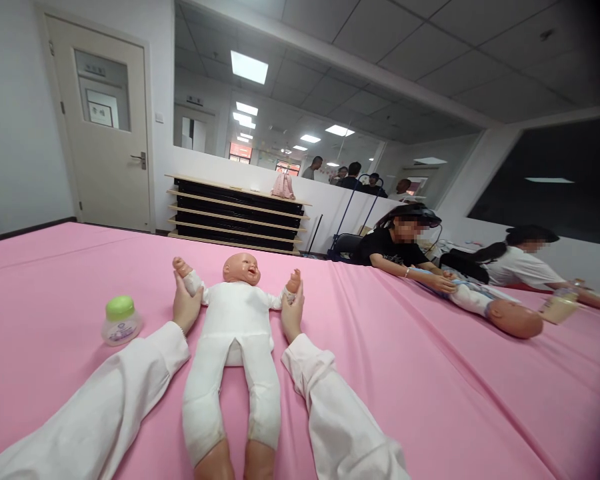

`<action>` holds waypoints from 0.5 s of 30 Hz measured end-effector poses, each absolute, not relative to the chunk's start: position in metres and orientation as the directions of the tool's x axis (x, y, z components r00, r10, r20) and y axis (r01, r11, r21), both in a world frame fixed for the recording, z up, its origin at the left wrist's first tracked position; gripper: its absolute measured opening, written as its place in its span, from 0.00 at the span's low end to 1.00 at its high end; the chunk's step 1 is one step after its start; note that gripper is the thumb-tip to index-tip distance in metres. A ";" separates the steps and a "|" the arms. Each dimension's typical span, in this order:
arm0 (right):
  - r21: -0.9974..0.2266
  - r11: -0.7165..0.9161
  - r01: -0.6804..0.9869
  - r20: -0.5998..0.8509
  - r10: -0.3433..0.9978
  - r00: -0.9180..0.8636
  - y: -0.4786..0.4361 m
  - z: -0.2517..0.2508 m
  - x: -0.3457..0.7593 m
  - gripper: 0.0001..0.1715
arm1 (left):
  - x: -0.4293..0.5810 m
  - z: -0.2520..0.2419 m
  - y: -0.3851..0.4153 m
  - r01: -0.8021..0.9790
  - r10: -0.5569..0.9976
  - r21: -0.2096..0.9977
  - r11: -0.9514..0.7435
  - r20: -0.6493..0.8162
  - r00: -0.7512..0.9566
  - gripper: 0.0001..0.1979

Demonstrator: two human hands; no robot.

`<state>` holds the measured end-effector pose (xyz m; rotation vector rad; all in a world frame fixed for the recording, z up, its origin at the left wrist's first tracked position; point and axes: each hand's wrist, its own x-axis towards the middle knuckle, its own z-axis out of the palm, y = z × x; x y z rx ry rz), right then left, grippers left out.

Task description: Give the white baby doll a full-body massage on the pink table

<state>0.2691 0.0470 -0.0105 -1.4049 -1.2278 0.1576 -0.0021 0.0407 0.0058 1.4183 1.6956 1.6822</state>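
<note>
Both arms out: a person in white long sleeves holds a plastic baby doll in a white cloth romper (235, 320) by its 2 arms on a table draped in pink cloth (55, 267). The left hand (186, 308) is closed around the doll's forearm on that side and the right hand (291, 313) is wrapped the same way around the other, each grip sitting just below a small bare fist. The doll lies flat on its back, face up, on the near part of the cloth between the 2 sleeves. Its head points away from the person toward the far edge and its bare feet come toward the camera, so its long axis runs near to far, almost straight down the view. By the look of it the handling of the arms is well along, with both spread out and up from the shoulders in a shallow V, while the legs lie straight with no hand on them and the romper is fully on. A small clear plastic bottle with a green cap (121, 321) stands upright and capped just beside the left sleeve, apart from the doll. Farther right along the table, 2 other people lean over a second doll (517, 320) lying crosswise, 1 of them with hands on it; a cream door (107, 133) and low dark shelves (235, 213) stand behind
</note>
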 end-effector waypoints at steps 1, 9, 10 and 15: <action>-0.713 0.284 0.641 0.597 0.726 0.342 0.043 -0.007 0.263 0.41 | 0.001 0.007 0.040 0.452 0.835 0.865 -0.218 0.405 -0.372 0.42; -0.102 0.482 0.870 0.670 0.680 -0.299 0.022 0.015 0.222 0.26 | 0.017 0.016 0.029 0.864 0.802 0.338 -0.372 0.586 0.115 0.29; -0.083 0.496 0.864 0.667 0.672 -0.321 0.021 0.017 0.221 0.25 | 0.018 0.017 0.027 0.881 0.798 0.294 -0.371 0.587 0.140 0.28; -0.154 0.523 0.839 0.662 0.684 -0.305 0.022 0.011 0.224 0.28 | 0.019 0.017 0.025 0.866 0.800 0.327 -0.378 0.586 0.128 0.27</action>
